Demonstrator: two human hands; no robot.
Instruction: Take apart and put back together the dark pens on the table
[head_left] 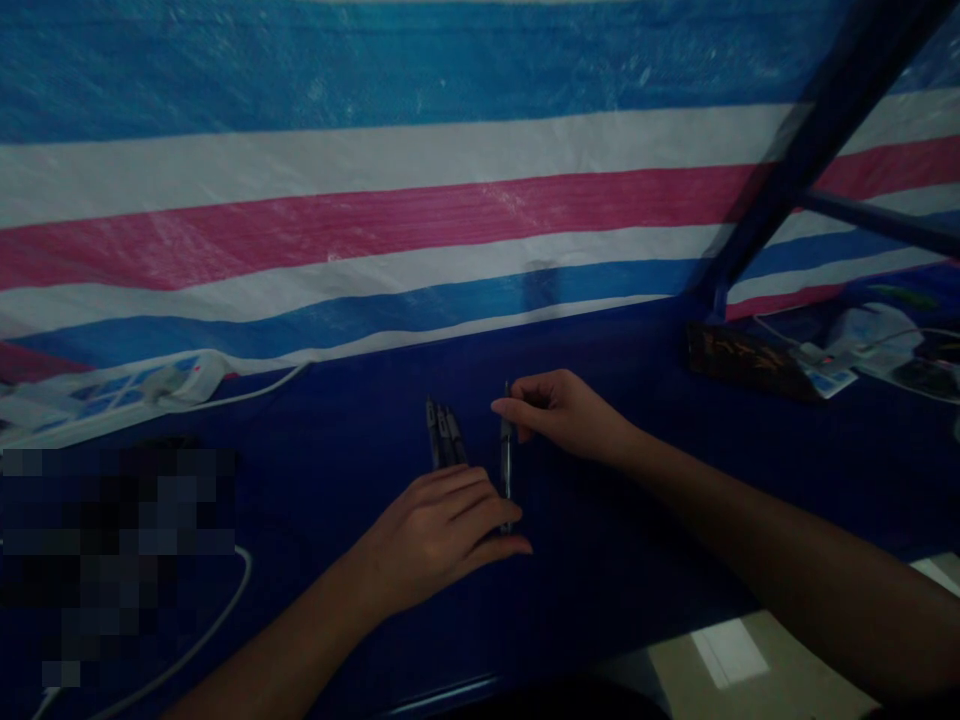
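One dark, slim pen (pixel 508 465) stands out lengthwise between the two hands above a dark blue table (pixel 315 520). My right hand (pixel 551 408) pinches its far end between thumb and fingers. The near end lies between the thumb and fingers of my left hand (pixel 442 525), which is closed on it. Left of that pen, several similar dark pens (pixel 444 432) lie side by side, their near ends hidden beneath my left hand.
A white power strip (pixel 112 392) with a plug and cable lies at the back left. At the right are a dark box (pixel 750 362), a plastic bag (pixel 874 330) and cables. Behind hangs a striped sheet (pixel 450 215); a dark frame bar (pixel 817 140) slants at right.
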